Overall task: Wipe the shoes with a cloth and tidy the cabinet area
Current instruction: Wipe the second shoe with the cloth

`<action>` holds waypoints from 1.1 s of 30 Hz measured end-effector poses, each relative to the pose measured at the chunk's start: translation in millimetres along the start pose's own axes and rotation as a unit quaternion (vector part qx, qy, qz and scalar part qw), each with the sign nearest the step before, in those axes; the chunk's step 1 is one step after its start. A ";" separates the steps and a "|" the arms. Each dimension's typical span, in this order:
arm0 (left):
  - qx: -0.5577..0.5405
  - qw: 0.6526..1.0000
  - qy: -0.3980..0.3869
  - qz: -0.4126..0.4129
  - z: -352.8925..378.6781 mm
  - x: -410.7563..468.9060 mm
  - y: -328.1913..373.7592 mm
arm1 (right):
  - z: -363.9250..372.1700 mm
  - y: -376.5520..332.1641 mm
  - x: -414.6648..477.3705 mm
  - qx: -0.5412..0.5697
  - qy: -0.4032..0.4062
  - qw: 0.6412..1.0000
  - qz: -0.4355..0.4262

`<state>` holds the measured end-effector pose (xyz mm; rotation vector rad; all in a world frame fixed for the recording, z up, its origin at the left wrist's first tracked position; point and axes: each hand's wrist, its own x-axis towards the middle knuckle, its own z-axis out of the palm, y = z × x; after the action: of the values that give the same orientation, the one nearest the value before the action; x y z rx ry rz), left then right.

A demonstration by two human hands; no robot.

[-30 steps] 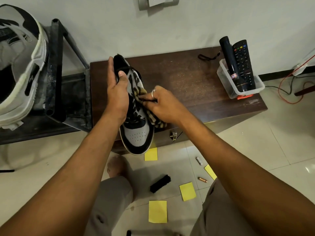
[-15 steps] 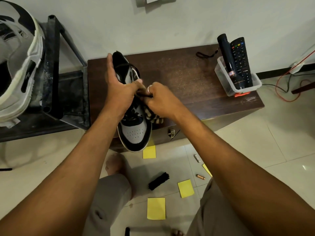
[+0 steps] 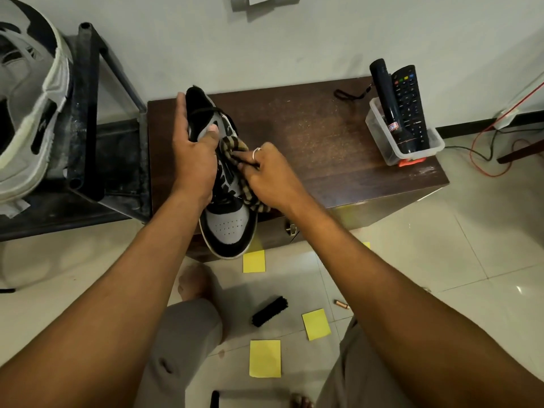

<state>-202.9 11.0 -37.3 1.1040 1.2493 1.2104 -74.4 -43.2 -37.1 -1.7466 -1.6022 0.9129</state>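
A black, grey and white sneaker [image 3: 228, 225] is held above the front left of the dark wooden cabinet [image 3: 318, 136], toe pointing toward me. My left hand [image 3: 192, 156] grips it around the heel and side, thumb on the upper. My right hand [image 3: 266, 175] holds a brown striped cloth [image 3: 235, 147] bunched against the shoe's right side by the laces. Part of the cloth hangs below my right wrist.
A clear plastic tub [image 3: 407, 145] with a remote and a black torch stands at the cabinet's right end. On the tiled floor lie yellow sticky notes [image 3: 265, 358], a black brush [image 3: 270, 311] and a battery [image 3: 341, 304]. A dark metal stand [image 3: 88, 113] with a white fan is on the left.
My right hand with the cloth has slid along the shoe's side, moving up toward the collar and back. My left hand's thumb has shifted on the upper; the shoe stays held.
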 end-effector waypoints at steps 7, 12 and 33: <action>-0.033 0.999 0.008 -0.007 1.3 -0.8 0.5 | -29.8 7.9 -13.5 -0.065 -0.167 0.984 0.019; -0.049 0.999 -0.002 -0.019 0.5 -1.0 1.8 | -14.0 7.4 -2.8 -0.010 0.017 1.000 -0.003; -0.102 0.992 -0.064 -0.035 -6.7 0.2 -2.4 | 23.7 -10.8 17.2 0.017 0.125 0.992 0.002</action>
<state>-209.5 10.7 -39.9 0.9643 1.0342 1.1683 -99.3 -25.6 -44.1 -1.7644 -1.4126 0.6869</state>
